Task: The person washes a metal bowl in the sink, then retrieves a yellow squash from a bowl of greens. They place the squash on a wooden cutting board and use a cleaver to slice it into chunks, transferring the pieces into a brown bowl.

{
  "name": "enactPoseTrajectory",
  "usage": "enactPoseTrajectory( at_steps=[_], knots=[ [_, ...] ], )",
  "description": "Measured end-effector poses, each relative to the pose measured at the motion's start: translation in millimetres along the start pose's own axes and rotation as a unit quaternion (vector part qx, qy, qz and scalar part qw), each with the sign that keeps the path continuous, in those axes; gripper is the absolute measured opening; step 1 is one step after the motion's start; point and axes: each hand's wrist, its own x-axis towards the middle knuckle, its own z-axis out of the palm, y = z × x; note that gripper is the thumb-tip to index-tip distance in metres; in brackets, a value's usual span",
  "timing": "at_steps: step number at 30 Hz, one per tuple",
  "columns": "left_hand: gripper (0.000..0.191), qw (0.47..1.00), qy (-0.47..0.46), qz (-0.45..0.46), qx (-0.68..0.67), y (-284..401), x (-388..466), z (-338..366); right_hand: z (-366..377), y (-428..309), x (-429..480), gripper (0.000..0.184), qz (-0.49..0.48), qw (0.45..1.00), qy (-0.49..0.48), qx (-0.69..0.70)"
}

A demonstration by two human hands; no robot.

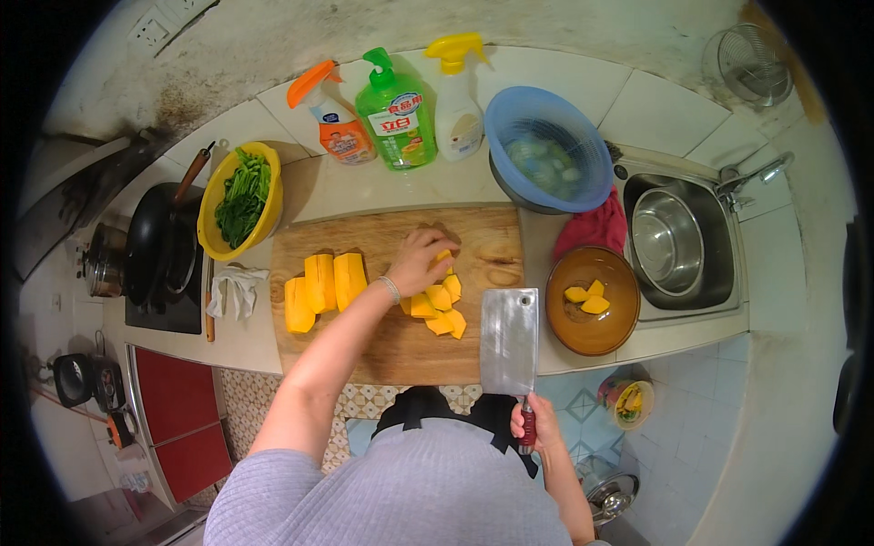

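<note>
My left hand [420, 259] reaches over the wooden cutting board [382, 355], with thumb and fingertips around a piece of orange pumpkin [444, 256]. Several cut pumpkin pieces [437, 304] lie just below that hand, partly covered by it. To its left, three larger pumpkin blocks [319, 283] rest side by side. My right hand [544, 423] grips the red handle of a cleaver [510, 334]. Its broad blade lies flat over the board's right edge, the handle sticking out past the counter front. A brown bowl [556, 327] right of the blade contains three pumpkin pieces [587, 295].
Leafy greens fill a yellow basket [275, 205] at the left, near a black wok [147, 252]. Behind the board stand a green soap bottle [396, 123] and two spray bottles. A blue colander [498, 130], red cloth [594, 228] and sink [724, 273] occupy the right.
</note>
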Motion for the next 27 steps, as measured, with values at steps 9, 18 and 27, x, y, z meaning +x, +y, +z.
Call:
enactPoseTrajectory(
  at_steps=[9, 18, 27],
  knots=[
    [0.049, 0.997, 0.008, -0.033, 0.068, 15, -64, -9, 41, 49, 47, 0.039, -0.012, 0.999, -0.014, 0.039],
    [0.072, 0.990, 0.100, -0.055, 0.083, 26, -85, 8, 95, 62, 72, 0.039, -0.005, 1.000, -0.017, 0.006],
    [0.062, 0.977, 0.197, -0.074, 0.044, 22, -83, 17, 117, 47, 78, 0.029, 0.030, 0.999, -0.041, 0.004]
  ],
)
